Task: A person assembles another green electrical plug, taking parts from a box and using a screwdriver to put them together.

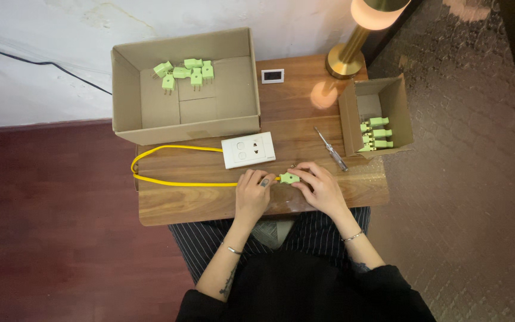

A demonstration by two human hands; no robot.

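Head view: both hands at the front edge of the wooden surface (168, 209). Right hand (322, 188) pinches the green plug (289, 177); left hand (254, 191) grips the yellow cable (174, 180) just behind it. Looks like mid-fitting of plug onto cable end. Screwdriver (331, 149) lies unused near the right hand, white socket (248, 149) just beyond; likely needed next.

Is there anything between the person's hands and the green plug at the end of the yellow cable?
No, nothing visible. Both the left hand and the right hand already touch the green plug on the yellow cable. The screwdriver lies apart, behind the right hand.
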